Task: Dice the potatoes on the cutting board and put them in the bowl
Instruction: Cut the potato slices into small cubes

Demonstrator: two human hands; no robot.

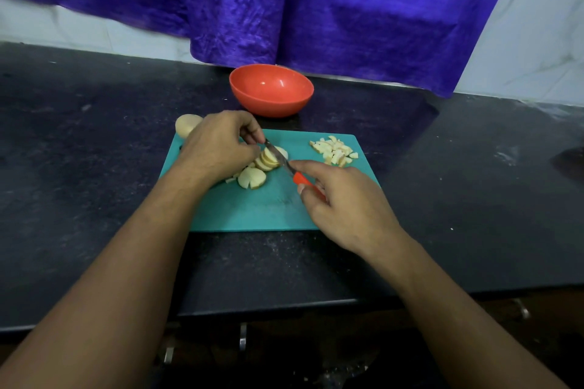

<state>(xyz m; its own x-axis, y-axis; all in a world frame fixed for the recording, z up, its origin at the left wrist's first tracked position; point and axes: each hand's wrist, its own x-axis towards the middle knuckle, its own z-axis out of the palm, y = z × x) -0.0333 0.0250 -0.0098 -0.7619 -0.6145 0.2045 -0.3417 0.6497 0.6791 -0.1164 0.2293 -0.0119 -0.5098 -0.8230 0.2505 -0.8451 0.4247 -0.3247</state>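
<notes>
A teal cutting board (252, 211) lies on the dark counter. On it my left hand (218, 144) holds a stack of potato slices (268, 161) with curled fingers. My right hand (341, 202) grips a knife (284, 164) by its red handle, the blade lying across the slices. A cut potato round (252, 178) sits just in front of the stack. A pile of diced potato (335, 150) lies at the board's far right corner. A whole potato (186, 125) rests off the board's far left corner. The red bowl (271, 90) stands behind the board with nothing in it.
A purple cloth (316, 9) hangs over the tiled wall behind the bowl. The black counter (94, 151) stretches to both sides, its front edge near me. Drawer handles (242, 336) show below the edge.
</notes>
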